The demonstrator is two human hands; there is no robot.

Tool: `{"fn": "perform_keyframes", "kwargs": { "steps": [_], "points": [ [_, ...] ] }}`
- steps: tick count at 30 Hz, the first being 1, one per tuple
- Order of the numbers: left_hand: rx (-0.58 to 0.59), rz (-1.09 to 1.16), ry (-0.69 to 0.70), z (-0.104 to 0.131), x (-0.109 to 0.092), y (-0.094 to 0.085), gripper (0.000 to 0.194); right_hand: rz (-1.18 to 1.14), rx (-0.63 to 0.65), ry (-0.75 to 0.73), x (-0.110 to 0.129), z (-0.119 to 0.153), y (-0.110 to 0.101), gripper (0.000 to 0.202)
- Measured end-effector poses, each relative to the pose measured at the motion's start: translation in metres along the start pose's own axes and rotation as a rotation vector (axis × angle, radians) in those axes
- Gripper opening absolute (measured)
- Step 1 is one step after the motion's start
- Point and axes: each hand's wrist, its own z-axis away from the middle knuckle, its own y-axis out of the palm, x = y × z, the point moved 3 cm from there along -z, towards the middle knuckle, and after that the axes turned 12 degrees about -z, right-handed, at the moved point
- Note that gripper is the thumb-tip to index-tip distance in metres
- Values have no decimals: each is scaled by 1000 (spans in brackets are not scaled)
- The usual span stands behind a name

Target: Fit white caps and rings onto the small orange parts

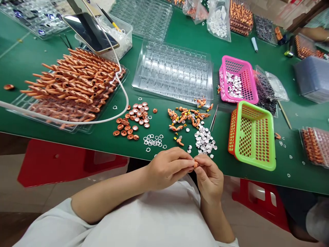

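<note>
At the table's front edge my left hand (171, 168) and my right hand (209, 176) meet, fingertips pinched on a small orange earphone part (196, 164). Fingers cover most of it. Just beyond them lies a heap of white round caps (205, 140), some with dark undersides. Orange earpiece pieces with yellow tabs (183, 118) are scattered behind. Left of these are thin white rings (153, 140) and copper-coloured round covers (133, 120), several showing white insides. A pair of metal tweezers (214, 118) lies beside the caps.
A clear moulded tray (174, 70) lies behind the parts. Stacked orange stems (74, 82) fill trays at left, crossed by a white cable (102, 120). A phone (91, 32) leans on a plastic tub. To the right stand a green basket (269, 137) and a pink basket (224, 80) holding white caps.
</note>
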Motion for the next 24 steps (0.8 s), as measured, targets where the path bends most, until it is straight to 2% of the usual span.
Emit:
{"fn": "perform_keyframes", "kwargs": {
  "steps": [11, 17, 24],
  "points": [
    [9, 13, 13, 1, 1, -2, 18, -198, 58, 140, -7, -1, 2, 12],
    [13, -16, 26, 1, 2, -2, 18, -169, 62, 93, -8, -3, 1, 13],
    [14, -12, 45, 3, 4, -2, 19, -126, 142, -10, -6, -4, 0, 21]
  ]
}}
